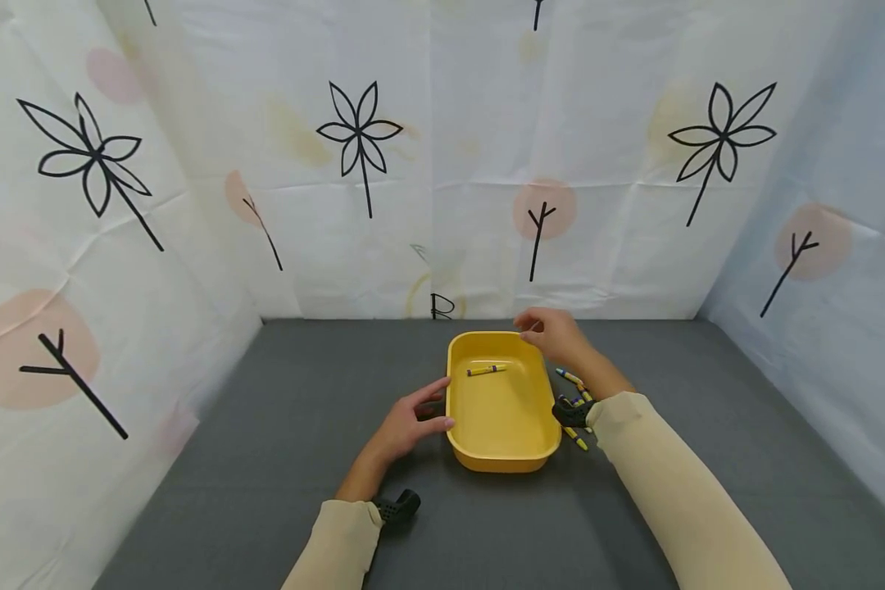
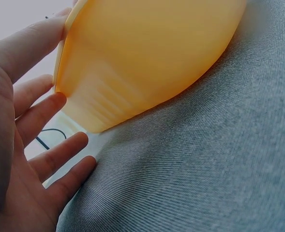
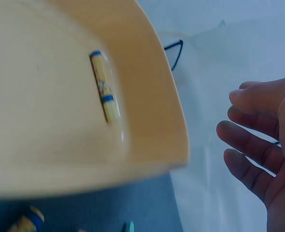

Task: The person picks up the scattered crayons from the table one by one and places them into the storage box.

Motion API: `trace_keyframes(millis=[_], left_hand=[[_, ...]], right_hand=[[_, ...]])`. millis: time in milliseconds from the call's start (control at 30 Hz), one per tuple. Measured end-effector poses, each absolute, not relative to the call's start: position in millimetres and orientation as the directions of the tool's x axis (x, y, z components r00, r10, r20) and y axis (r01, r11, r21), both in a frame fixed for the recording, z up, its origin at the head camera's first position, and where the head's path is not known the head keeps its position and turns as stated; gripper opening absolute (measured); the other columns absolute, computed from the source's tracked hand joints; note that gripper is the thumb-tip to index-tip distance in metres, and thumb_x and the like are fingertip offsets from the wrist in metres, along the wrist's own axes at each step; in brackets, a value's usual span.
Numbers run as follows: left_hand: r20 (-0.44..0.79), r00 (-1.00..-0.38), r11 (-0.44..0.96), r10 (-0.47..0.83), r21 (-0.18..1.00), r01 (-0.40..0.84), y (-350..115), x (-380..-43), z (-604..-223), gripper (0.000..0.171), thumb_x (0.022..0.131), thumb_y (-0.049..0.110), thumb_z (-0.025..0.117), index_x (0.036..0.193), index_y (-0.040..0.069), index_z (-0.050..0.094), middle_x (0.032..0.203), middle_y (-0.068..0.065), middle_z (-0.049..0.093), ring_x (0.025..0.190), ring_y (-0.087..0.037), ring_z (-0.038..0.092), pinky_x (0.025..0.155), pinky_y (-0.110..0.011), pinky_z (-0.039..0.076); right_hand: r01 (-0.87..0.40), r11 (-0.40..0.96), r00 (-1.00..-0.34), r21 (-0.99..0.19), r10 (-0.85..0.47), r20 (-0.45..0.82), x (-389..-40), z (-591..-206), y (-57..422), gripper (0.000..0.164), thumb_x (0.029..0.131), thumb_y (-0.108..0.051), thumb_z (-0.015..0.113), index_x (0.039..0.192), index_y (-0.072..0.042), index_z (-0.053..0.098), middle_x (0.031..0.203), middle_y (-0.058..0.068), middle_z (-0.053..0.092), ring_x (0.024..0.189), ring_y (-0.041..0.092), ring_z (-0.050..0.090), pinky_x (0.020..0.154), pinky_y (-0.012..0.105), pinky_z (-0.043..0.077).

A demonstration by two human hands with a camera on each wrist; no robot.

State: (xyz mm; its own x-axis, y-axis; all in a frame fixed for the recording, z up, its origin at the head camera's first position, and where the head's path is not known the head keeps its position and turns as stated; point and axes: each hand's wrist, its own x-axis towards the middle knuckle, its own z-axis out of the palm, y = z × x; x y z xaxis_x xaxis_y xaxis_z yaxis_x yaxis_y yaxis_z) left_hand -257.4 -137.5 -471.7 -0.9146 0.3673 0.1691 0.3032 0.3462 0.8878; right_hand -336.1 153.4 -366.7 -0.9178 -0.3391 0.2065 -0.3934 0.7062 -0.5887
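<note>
You have in view one left hand (image 1: 401,428), one right hand (image 1: 556,334), two black wrist devices (image 1: 401,506), one yellow tray (image 1: 503,415), one crayon (image 1: 486,370) inside it, and at least four crayons (image 1: 576,439) beside it, some partly hidden.

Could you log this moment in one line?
left hand: touching tub; right hand: empty, near tub's far end; crayon: inside tub; other crayons: right of tub

An upright yellow tub (image 1: 505,422) holds one yellow crayon (image 1: 486,370) near its far end; more crayons (image 1: 576,439) lie to its right.
</note>
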Motion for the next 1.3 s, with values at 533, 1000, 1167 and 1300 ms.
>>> trace_keyframes(millis=[533,1000,1167,1300], left_hand=[[0.149,-0.92,0.353,0.362,0.892,0.283,-139.1,-254.2,-468.7,0.065,0.09,0.023,0.071,0.149,0.023,0.043,0.148,-0.006,0.044,0.127,-0.033,0.049,0.103,-0.052,0.041],[0.171,-0.901,0.307,0.399,0.901,0.307,-137.7,-249.1,-462.1,0.067,0.09,0.023,0.07,0.15,0.014,0.04,0.15,-0.012,0.041,0.129,-0.038,0.046,0.103,-0.057,0.039],[0.154,-0.891,0.309,0.427,0.901,0.303,-134.8,-233.7,-434.7,0.066,0.092,0.017,0.067,0.15,0.006,0.037,0.15,-0.018,0.038,0.13,-0.044,0.042,0.104,-0.059,0.036],[0.153,-0.887,0.311,0.435,0.899,0.308,-134.9,-232.2,-431.7,0.065,0.093,0.016,0.066,0.15,0.005,0.037,0.15,-0.019,0.038,0.13,-0.044,0.042,0.105,-0.059,0.036]], right_hand=[[-0.314,0.749,-0.949,-0.584,-0.275,0.158,-327.0,-406.3,204.0,0.024,0.095,-0.008,0.063,0.118,-0.001,0.064,0.11,0.016,0.063,0.096,0.033,0.061,0.073,0.042,0.056],[-0.273,0.79,-0.961,-0.549,-0.251,0.116,-330.1,-441.0,223.0,0.032,0.092,-0.001,0.064,0.123,-0.001,0.062,0.115,0.019,0.062,0.1,0.034,0.059,0.081,0.048,0.054],[-0.25,0.813,-0.967,-0.526,-0.234,0.099,-332.0,-447.1,227.2,0.034,0.092,-0.005,0.066,0.125,-0.002,0.061,0.113,0.018,0.062,0.099,0.034,0.059,0.082,0.05,0.052],[-0.213,0.828,-0.975,-0.518,-0.211,0.062,-333.6,-446.7,225.6,0.034,0.091,-0.008,0.068,0.125,-0.003,0.061,0.109,0.017,0.062,0.097,0.034,0.059,0.08,0.049,0.052]])
